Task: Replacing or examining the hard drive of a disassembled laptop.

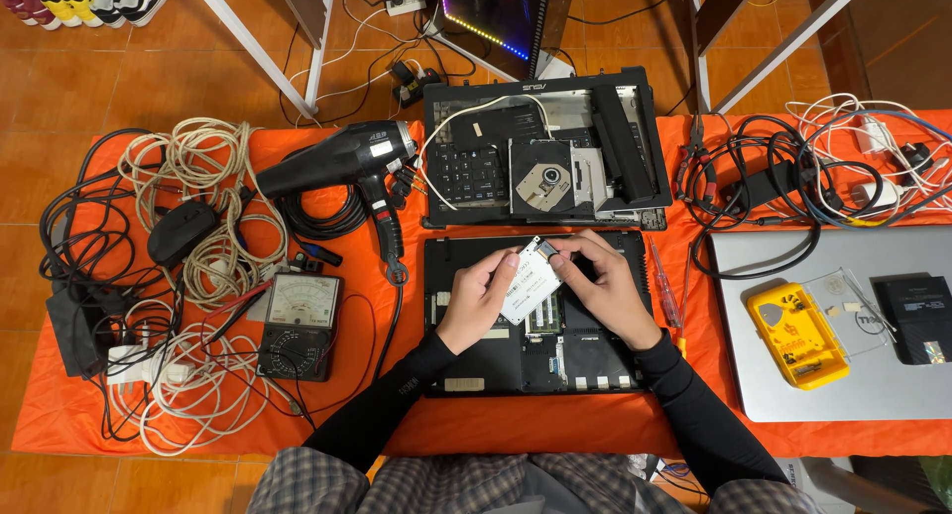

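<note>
We hold a small white drive (531, 281) in both hands just above the opened black laptop base (540, 360), which lies on the orange cloth (89, 415) on the floor: our left hand (478, 298) has its fingers (504, 266) pinching the drive's left edge, and our right hand (603, 281) has its fingers (565, 261) pinching its upper right corner. Beyond the laptop base lies a second stripped laptop shell (545, 147) with a disc drive (543, 175), and to the left of the base lie a black heat gun (342, 162) and a meter with a dial (299, 326). To the right of the base lie a screwdriver (664, 288) and a silver laptop (833, 321) carrying a yellow case (798, 336).
</note>
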